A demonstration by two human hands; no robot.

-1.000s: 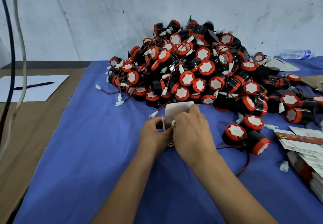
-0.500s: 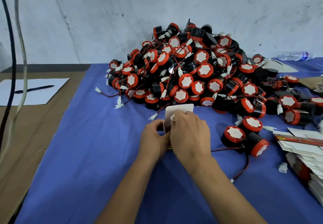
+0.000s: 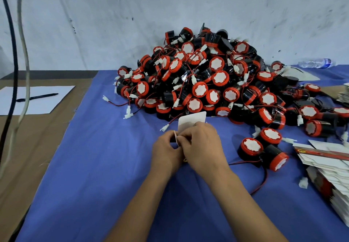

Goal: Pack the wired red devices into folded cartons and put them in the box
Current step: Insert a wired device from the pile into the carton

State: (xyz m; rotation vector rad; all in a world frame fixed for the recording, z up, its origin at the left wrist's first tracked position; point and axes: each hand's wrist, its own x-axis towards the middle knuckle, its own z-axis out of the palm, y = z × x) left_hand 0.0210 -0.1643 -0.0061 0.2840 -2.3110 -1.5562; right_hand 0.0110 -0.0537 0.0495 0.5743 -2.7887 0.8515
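Two hands — left hand [image 3: 166, 152] and right hand [image 3: 203, 147] — are pinched on a small white folded cardboard carton [image 3: 190, 122], its open flap raised away toward the heap of red-capped black wired devices [image 3: 207, 75].

Two bare forearms come into the picture from the bottom edge — no sleeves cover them up to where the frame cuts them. The left hand [image 3: 166, 152] and the right hand [image 3: 203, 145] wear no gloves, no rings, no watch or bracelet — the wrists are plain.
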